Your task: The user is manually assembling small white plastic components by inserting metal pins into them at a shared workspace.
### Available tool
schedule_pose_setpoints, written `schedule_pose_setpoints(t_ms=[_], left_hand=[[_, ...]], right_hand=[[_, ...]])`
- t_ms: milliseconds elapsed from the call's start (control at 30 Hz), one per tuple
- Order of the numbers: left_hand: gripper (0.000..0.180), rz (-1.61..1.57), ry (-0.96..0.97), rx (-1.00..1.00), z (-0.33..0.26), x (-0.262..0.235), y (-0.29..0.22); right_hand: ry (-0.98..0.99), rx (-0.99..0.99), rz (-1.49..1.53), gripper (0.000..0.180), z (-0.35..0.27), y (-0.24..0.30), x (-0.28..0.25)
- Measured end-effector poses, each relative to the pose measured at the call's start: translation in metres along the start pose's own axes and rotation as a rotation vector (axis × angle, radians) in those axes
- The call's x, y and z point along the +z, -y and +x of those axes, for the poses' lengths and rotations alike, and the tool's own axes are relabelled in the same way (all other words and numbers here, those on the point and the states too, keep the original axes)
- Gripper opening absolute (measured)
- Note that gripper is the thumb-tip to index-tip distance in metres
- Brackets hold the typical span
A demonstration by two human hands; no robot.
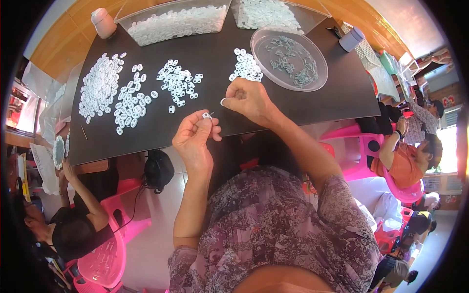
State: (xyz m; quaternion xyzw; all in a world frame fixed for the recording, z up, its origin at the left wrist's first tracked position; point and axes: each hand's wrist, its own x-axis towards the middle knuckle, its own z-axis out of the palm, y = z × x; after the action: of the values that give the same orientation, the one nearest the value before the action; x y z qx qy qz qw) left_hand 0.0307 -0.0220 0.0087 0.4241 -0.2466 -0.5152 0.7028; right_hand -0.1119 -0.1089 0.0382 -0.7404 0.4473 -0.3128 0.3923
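Just past the near edge of the dark table point(210, 63), my left hand point(195, 139) is closed on a small white plastic piece point(206, 116) with a thin greyish pin sticking out of it. My right hand point(251, 102), a little farther and to the right, pinches a small white rounded piece point(223, 101) between thumb and fingertips. The two pieces are apart. Right beyond my right hand lies a pile of white two-hole pieces point(246, 66). Beside it, a round clear tray point(318, 84) holds many small grey-green pins point(288, 61). Left of these is a pile of squarish white pieces point(178, 83).
Two piles of white oval pieces, one large point(101, 83) and one smaller point(131, 105), lie at the left. Two clear bins point(171, 22) point(268, 13) of white parts line the far edge. A pinkish bottle point(103, 24) and a lidded jar point(351, 39) flank them. People sit on both sides.
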Motion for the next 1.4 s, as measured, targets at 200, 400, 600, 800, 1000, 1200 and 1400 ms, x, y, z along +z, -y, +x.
schedule_pose_setpoints(t_ms=[200,400,600,800,1000,1200,1400], left_hand=[[0.019,0.001,-0.002,0.022,-0.002,0.008,-0.003],[0.018,0.012,0.011,0.024,-0.006,0.007,-0.003],[0.014,0.035,0.021,0.039,-0.010,0.010,-0.003],[0.014,0.077,0.020,0.064,-0.011,0.010,-0.003],[0.013,0.112,0.011,0.052,-0.012,0.007,-0.001],[0.011,0.105,0.009,0.055,-0.011,0.006,0.000],[0.013,0.085,0.000,0.040,-0.011,0.005,0.003]], right_hand=[[-0.044,0.080,0.488,0.018,-0.010,0.009,0.010],[-0.060,0.239,0.617,0.022,-0.018,0.010,0.013],[-0.080,0.266,0.683,0.019,-0.022,0.020,0.017],[-0.111,0.342,0.765,0.014,-0.020,0.018,0.025],[-0.117,0.341,0.738,0.013,-0.020,0.020,0.027],[-0.136,0.280,0.668,0.012,-0.022,0.019,0.031],[-0.134,0.216,0.641,0.007,-0.026,0.026,0.031]])
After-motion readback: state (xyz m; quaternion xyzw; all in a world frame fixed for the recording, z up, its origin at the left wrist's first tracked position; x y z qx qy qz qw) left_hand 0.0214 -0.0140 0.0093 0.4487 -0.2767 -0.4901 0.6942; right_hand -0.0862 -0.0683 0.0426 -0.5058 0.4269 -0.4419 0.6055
